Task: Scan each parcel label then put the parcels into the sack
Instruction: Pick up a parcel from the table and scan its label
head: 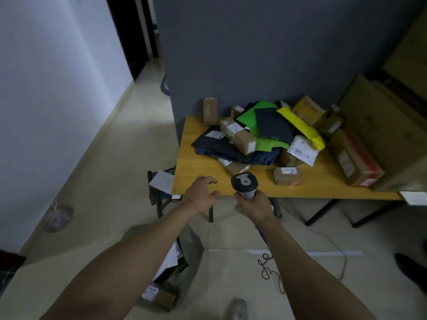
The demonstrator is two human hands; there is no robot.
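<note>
A heap of parcels (261, 132) lies on the wooden table (198, 162): brown boxes, dark blue, green and yellow mailer bags, most with white labels. A small brown box (287, 176) sits alone nearest the front edge. My right hand (253, 205) grips the handle of a grey barcode scanner (244, 182), its head raised over the table's front edge. My left hand (203, 194) hovers empty with relaxed fingers at the table's front left edge. The olive sack (184, 255) stands open on the floor below my left forearm, with parcels and white paper inside.
A long red-and-brown carton (355, 158) lies at the table's right end beside large cardboard boxes (381, 125). A dark stool with papers (161, 183) stands left of the table. The scanner's coiled cable (268, 266) trails on the floor. A grey partition (265, 54) backs the table.
</note>
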